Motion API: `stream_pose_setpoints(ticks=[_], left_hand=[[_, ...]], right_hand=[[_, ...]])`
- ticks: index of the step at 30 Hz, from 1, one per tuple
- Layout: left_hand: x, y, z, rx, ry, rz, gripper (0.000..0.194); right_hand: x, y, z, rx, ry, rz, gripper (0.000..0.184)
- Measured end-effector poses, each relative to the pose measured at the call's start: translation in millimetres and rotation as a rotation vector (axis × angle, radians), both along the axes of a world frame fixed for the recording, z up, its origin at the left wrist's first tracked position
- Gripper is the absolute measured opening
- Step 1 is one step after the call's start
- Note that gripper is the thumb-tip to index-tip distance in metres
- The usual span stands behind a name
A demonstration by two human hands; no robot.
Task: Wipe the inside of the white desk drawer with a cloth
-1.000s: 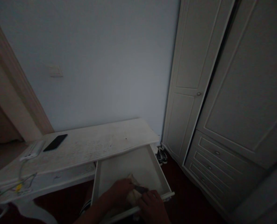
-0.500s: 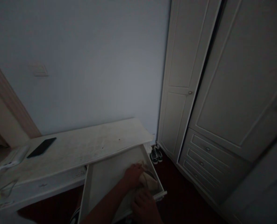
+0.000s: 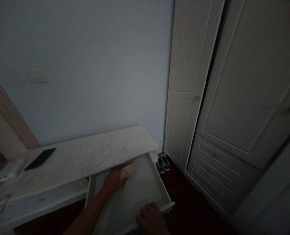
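Observation:
My left hand [image 3: 114, 180] reaches into the pulled-out white drawer [image 3: 145, 187], toward its back left. Its fingers are closed on a beige cloth [image 3: 129, 170], which lies bunched against the drawer floor near the desk edge. Part of the cloth is hidden by the hand, and the dim light blurs its detail. At the drawer's front, my right hand [image 3: 151, 218] rests with fingers curled over the front panel.
The drawer belongs to a white desk [image 3: 91, 153] along the wall. On the desk lie a dark tablet-like slab [image 3: 40, 159] and a white object [image 3: 9, 171] at the left. Dark shoes [image 3: 162, 163] stand on the floor beside a wardrobe [image 3: 181, 130].
My left hand has moved the cloth from the drawer's right side to its back left. My right hand stays at the front panel. The view has shifted slightly.

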State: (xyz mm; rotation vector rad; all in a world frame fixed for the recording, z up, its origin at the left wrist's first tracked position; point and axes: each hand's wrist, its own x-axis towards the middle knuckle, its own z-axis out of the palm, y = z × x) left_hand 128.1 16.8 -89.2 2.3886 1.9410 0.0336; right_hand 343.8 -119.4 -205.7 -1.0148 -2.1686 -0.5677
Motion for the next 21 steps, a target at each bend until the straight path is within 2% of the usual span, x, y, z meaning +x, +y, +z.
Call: stream_pose_setpoints(ticks=[5,9,14,19,21], left_hand=[[-38.3,-17.3,-3.8,-0.011,0.095,0.034,0.061],[-55.7,-37.4,-4.8,-0.051,0.149,0.009,0.065],[-57.1,-62.7,-11.6,-0.12,0.18,-0.051,0.074],[-53.4,-81.8,-28.9,-0.228,0.15,-0.106,0.085],[-52.7,-88.7,-34.8,-0.26,0.139,-0.115,0.09]], right_hand=[[2.1,-2.4,3.7,-0.055,-0.016,0.013,0.047],[3.9,-0.9,2.9,-0.082,-0.055,0.001,0.05],[4.8,5.3,2.9,-0.18,-0.167,0.023,0.054],[5.6,10.3,-0.1,-0.181,-0.196,0.064,0.052],[5.5,10.6,4.2,-0.228,-0.168,0.074,0.051]])
